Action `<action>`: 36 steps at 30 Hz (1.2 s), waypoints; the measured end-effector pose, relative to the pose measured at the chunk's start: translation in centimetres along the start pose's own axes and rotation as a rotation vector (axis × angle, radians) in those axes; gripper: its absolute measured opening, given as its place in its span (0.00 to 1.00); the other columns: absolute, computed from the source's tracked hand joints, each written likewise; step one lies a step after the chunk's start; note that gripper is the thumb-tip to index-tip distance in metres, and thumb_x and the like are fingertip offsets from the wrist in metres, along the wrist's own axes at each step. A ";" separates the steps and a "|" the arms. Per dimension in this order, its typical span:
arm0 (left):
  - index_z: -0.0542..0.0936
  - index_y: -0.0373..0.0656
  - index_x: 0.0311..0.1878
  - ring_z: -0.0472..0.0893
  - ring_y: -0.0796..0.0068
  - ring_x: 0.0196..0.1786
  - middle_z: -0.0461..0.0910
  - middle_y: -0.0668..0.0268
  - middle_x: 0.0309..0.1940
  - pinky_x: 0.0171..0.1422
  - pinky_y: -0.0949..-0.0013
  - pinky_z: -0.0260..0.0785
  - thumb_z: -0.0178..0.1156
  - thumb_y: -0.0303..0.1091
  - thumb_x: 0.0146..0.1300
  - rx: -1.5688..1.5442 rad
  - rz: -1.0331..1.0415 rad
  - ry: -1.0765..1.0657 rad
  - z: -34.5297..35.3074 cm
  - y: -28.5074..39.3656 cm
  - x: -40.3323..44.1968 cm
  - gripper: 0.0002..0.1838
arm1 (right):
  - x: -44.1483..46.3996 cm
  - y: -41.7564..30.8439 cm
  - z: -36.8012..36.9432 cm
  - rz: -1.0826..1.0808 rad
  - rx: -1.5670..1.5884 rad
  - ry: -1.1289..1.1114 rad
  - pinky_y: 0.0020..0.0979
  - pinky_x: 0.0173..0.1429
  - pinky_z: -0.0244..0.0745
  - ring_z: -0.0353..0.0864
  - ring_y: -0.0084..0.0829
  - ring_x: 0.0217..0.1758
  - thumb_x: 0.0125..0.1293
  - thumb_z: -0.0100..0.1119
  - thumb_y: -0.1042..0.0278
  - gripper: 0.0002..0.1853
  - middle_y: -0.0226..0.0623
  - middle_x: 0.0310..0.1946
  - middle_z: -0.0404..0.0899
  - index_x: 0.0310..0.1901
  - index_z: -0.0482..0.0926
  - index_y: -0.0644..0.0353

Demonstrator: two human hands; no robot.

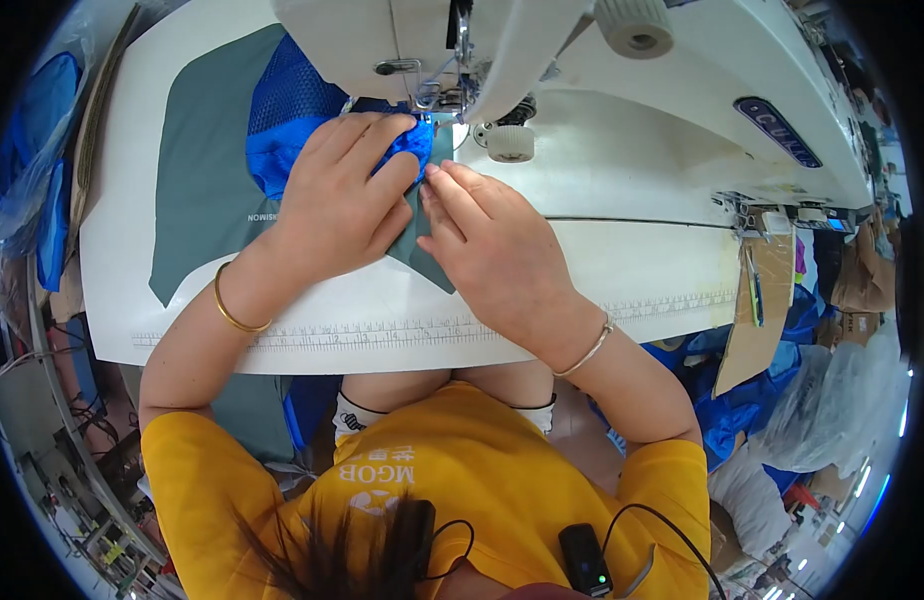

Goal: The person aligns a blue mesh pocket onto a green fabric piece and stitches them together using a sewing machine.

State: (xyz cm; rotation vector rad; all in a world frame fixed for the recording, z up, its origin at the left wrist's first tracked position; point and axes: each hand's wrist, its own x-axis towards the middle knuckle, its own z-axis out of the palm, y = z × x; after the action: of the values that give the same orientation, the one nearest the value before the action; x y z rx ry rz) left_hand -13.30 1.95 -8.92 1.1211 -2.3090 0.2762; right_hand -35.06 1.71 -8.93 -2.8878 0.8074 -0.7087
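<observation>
A blue fabric piece with a mesh section (294, 90) lies over a grey-green fabric panel (197, 190) on the sewing machine's white bed. My left hand (347, 195) is on the blue fabric, fingers bent, index finger and thumb gripping it close to the needle area (437, 95). Blue cloth shows between those two fingers. To its right, my right hand (502, 240) has its fingers together, their tips at the edge where the blue and grey-green fabrics meet. The fabric under both hands is hidden. Small white lettering marks the grey-green panel by my left wrist.
The machine head (722, 100) rises above and to the right of my hands. A printed ruler strip (382, 335) runs along the table's front edge. At the right hang a cardboard piece (757, 310) and clear plastic bags (822, 400); blue material (57, 170) hangs at the left.
</observation>
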 end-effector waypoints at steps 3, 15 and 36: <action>0.81 0.38 0.43 0.82 0.47 0.56 0.82 0.51 0.56 0.63 0.48 0.75 0.70 0.27 0.47 -0.041 0.017 -0.009 0.1 -0.2 0.2 0.17 | 0.0 0.0 0.0 0.004 0.014 0.000 0.41 0.75 0.74 0.78 0.45 0.68 0.64 0.69 0.66 0.24 0.52 0.61 0.81 0.56 0.83 0.76; 0.80 0.37 0.42 0.81 0.49 0.58 0.82 0.51 0.55 0.64 0.48 0.76 0.69 0.27 0.48 0.008 0.083 -0.005 -0.1 0.2 0.1 0.16 | 0.0 -0.2 -0.2 0.058 0.027 -0.022 0.40 0.72 0.77 0.78 0.42 0.71 0.64 0.72 0.65 0.24 0.45 0.64 0.80 0.58 0.84 0.71; 0.79 0.30 0.56 0.78 0.48 0.67 0.80 0.44 0.64 0.73 0.50 0.68 0.64 0.33 0.64 0.133 -0.065 -0.174 0.0 1.3 -0.2 0.21 | -0.2 0.0 -0.2 0.040 0.017 -0.028 0.40 0.72 0.77 0.78 0.42 0.70 0.65 0.71 0.65 0.24 0.46 0.64 0.81 0.59 0.83 0.71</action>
State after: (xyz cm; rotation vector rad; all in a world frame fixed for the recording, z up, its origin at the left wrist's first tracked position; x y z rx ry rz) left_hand -14.22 2.96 -8.95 1.3305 -2.4287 0.3224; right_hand -35.25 1.84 -8.83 -2.8510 0.8489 -0.6658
